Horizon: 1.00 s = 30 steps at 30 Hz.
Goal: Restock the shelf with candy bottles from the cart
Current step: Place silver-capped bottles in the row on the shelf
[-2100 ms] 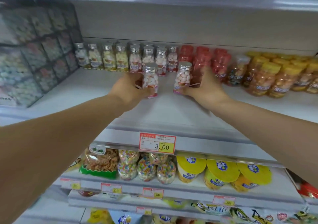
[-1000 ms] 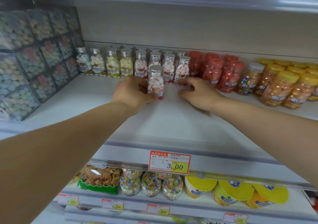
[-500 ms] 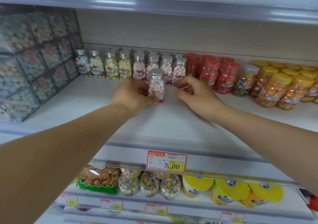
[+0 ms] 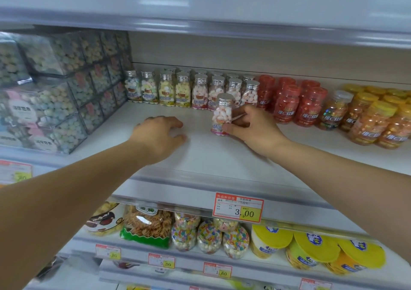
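Observation:
A small clear candy bottle (image 4: 222, 116) with a silver cap and pink-white candies stands upright on the white shelf (image 4: 222, 156), in front of a row of like bottles (image 4: 191, 90). My right hand (image 4: 253, 131) holds it between thumb and fingers from the right. My left hand (image 4: 159, 134) hovers over the bare shelf to the left of the bottle, fingers loosely curled and holding nothing. The cart is out of view.
Red jars (image 4: 295, 102) and orange jars with yellow lids (image 4: 378, 120) stand to the right. Clear boxes of pastel candy (image 4: 55, 94) are stacked at the left. Lower shelves hold snack bags and tubs, behind a 3.00 price tag (image 4: 238, 207).
My left hand has let go of the bottle and pulled back to the left. My right hand has closed on that bottle from the right. The other bottle stands in the row.

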Tool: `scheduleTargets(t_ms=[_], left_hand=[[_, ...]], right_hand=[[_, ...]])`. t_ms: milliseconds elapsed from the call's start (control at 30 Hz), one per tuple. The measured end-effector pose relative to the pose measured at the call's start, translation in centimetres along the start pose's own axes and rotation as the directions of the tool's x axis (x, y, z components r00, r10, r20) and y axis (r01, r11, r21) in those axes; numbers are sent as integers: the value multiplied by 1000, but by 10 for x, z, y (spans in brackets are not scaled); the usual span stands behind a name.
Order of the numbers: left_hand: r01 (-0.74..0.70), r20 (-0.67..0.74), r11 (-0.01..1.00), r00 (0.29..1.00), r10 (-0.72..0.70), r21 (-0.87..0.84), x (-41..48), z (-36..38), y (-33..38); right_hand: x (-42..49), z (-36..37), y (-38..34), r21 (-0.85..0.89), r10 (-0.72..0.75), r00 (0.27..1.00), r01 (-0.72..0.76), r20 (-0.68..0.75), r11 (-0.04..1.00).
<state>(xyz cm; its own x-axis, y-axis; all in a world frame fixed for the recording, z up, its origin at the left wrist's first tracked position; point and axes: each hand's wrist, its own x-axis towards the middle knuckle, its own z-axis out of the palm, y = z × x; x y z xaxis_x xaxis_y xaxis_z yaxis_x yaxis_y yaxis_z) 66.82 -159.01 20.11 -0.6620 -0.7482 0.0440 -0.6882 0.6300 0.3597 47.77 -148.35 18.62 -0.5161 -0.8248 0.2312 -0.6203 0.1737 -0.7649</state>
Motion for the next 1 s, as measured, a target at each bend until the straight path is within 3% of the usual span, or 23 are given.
scheduleTargets(t_ms=[200,433,767,1000], left_hand=[[-73,164,991,985,54,113,-2,1,-18],[-87,171,988,983,65,124,-1,2,-19],[-78,158,990,986,59,119,-1,3,-18],[-84,165,989,984,63,122,-1,3,-18]], right_hand=[[9,20,-16,-90,-29,996,21,-88,996],[-7,10,-9,-189,-119,963,167,243,968],[31,45,-22,-293,-80,973,142,214,946],[40,50,-18,-275,-88,978,139,190,951]])
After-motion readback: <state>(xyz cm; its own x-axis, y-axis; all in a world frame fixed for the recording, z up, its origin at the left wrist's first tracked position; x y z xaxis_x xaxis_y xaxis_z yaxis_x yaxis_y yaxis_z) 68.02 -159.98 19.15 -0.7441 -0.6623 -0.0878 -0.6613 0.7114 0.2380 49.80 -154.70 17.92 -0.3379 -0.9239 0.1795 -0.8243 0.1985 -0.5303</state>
